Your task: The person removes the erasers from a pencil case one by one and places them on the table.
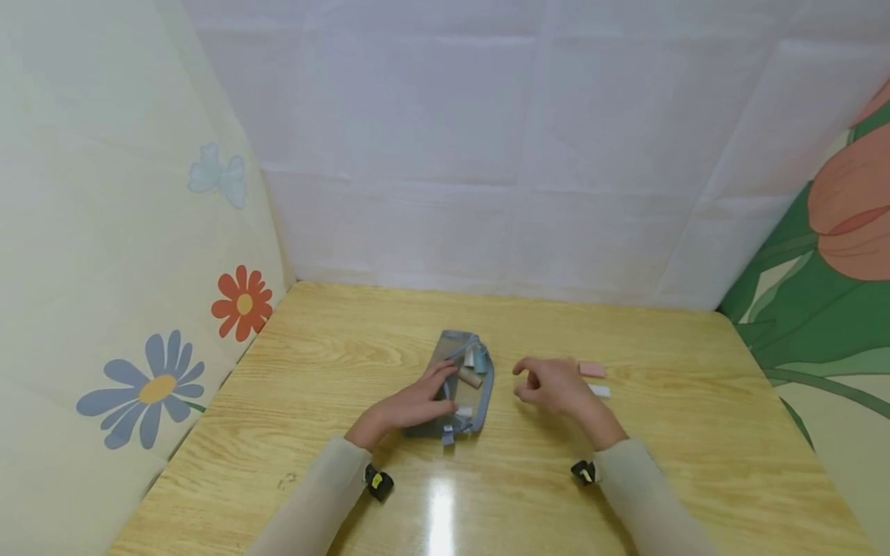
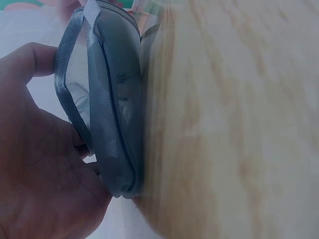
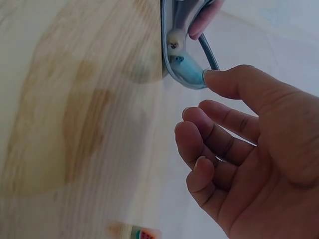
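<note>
Here, left fingers (image 2: 42, 59) touch a pouch (image 2: 117, 149) — seemingly mesh.

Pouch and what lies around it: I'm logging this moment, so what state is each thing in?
Pouch: open, on the table.
Teal item: in the pouch.
Pale item beside it: in the pouch.
Brown item: in the pouch.
Pink piece: outside, on the table.
White piece: outside, on the table.
Left hand: touching the pouch.
Right hand: holding nothing.
</note>
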The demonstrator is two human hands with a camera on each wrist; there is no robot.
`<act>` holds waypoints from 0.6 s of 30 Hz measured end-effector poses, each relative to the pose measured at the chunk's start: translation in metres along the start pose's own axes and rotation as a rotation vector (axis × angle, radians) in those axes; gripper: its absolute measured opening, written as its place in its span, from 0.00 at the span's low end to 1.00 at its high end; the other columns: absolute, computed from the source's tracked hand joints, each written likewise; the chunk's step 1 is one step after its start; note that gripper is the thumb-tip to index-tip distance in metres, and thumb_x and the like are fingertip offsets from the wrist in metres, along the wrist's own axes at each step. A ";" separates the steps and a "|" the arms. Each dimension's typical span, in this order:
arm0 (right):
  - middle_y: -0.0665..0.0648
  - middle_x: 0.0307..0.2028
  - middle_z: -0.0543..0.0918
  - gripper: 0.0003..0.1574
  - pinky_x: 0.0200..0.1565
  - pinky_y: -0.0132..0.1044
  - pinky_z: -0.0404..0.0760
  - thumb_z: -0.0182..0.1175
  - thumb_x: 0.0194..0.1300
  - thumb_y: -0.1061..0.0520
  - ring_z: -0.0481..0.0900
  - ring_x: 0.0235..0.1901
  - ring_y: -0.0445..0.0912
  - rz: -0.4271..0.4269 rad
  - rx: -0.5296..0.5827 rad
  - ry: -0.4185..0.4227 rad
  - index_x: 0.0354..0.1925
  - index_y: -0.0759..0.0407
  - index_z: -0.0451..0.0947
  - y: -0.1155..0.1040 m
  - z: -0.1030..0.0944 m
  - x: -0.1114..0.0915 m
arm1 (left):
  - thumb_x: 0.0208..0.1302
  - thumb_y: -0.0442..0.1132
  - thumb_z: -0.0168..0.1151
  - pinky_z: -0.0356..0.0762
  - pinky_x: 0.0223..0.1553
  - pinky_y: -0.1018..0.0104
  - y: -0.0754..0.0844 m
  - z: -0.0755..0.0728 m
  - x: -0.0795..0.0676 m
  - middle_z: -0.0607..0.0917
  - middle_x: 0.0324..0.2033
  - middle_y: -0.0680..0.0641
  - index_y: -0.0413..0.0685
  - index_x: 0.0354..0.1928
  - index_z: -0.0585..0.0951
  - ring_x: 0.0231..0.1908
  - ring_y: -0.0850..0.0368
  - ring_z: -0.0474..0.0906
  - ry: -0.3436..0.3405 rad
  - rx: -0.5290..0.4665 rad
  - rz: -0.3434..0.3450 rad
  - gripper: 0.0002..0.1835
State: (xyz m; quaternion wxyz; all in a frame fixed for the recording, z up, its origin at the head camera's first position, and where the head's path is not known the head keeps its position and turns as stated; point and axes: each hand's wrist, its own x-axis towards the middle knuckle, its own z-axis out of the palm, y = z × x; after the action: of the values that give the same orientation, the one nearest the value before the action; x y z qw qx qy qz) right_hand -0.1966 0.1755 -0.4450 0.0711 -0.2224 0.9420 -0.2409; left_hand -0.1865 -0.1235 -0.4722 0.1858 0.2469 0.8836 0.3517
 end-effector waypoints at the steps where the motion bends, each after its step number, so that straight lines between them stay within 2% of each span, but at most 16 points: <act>1: 0.44 0.25 0.78 0.20 0.35 0.41 0.74 0.66 0.67 0.51 0.72 0.23 0.39 -0.003 0.000 -0.003 0.55 0.56 0.80 -0.002 0.001 0.001 | 0.65 0.57 0.54 0.59 0.72 0.43 0.000 0.000 0.000 0.46 0.80 0.44 0.44 0.80 0.53 0.77 0.41 0.50 0.001 -0.002 0.000 0.46; 4: 0.44 0.25 0.78 0.19 0.37 0.41 0.73 0.66 0.67 0.51 0.73 0.23 0.39 -0.010 0.004 -0.010 0.54 0.55 0.80 -0.007 0.004 0.001 | 0.64 0.57 0.54 0.60 0.72 0.43 0.000 0.000 0.000 0.46 0.80 0.44 0.44 0.80 0.53 0.77 0.41 0.50 0.002 -0.001 0.001 0.47; 10: 0.46 0.25 0.77 0.19 0.31 0.37 0.74 0.67 0.66 0.54 0.73 0.24 0.41 -0.005 0.065 -0.033 0.54 0.57 0.80 -0.015 0.009 0.002 | 0.65 0.55 0.54 0.59 0.72 0.43 0.001 -0.001 0.000 0.46 0.80 0.44 0.43 0.80 0.53 0.77 0.41 0.50 0.004 -0.002 0.000 0.46; 18: 0.46 0.26 0.77 0.19 0.33 0.37 0.75 0.68 0.65 0.54 0.73 0.26 0.40 -0.029 0.048 -0.048 0.53 0.56 0.81 -0.021 0.016 0.004 | 0.66 0.55 0.54 0.59 0.72 0.43 0.000 0.000 0.000 0.46 0.80 0.44 0.44 0.80 0.53 0.77 0.41 0.50 0.007 -0.011 0.001 0.45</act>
State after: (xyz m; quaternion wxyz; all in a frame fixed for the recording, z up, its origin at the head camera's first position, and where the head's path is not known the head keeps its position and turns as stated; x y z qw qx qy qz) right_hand -0.1882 0.1499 -0.4489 0.0956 -0.2401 0.9306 -0.2592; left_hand -0.1867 -0.1231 -0.4718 0.1839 0.2452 0.8822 0.3574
